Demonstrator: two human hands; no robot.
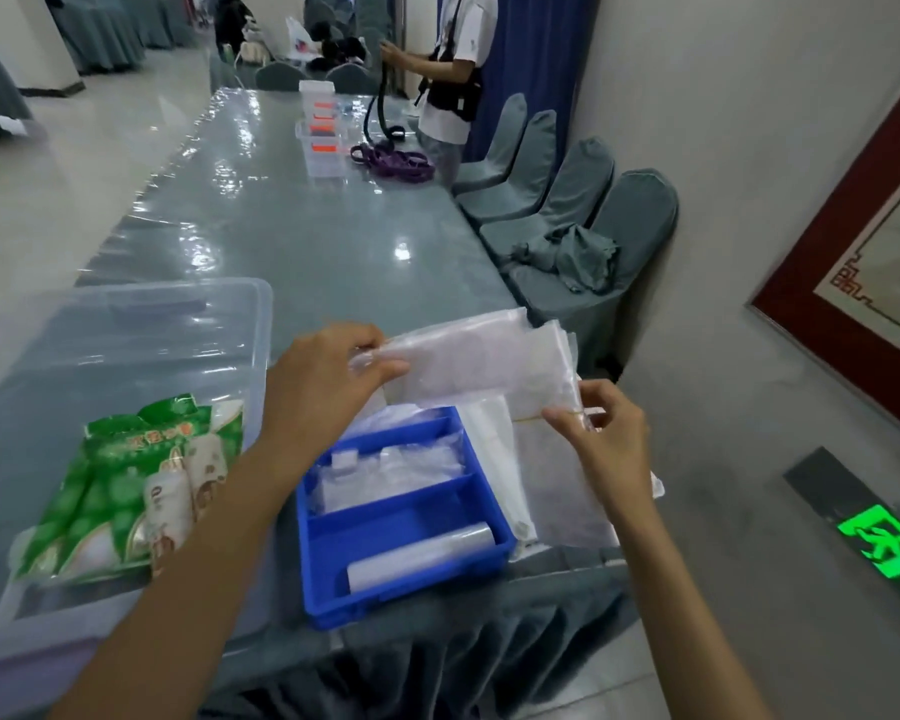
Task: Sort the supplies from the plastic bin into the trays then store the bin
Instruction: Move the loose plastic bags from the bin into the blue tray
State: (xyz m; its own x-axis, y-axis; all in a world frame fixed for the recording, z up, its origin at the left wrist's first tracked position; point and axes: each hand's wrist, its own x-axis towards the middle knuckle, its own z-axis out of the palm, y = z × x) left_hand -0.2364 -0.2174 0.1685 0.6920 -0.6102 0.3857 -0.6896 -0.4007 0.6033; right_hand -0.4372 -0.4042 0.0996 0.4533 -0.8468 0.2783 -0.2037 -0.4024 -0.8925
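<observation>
1. We note the left hand [328,376] pinching one end of a clear plastic packet [481,363]; the right hand [606,433] pinches its other corner.
2. Packet is held above the blue tray [411,574] on the surface [307,226].
3. Plastic bin [250,314] stands left, holding a green package [126,485].

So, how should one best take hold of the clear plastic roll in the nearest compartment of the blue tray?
Grip the clear plastic roll around its middle, coming from above. It lies flat along the front wall of the blue plastic tray, so its ends are close to the walls, but the top is free. Both hands are probably busy with the bags.
</observation>
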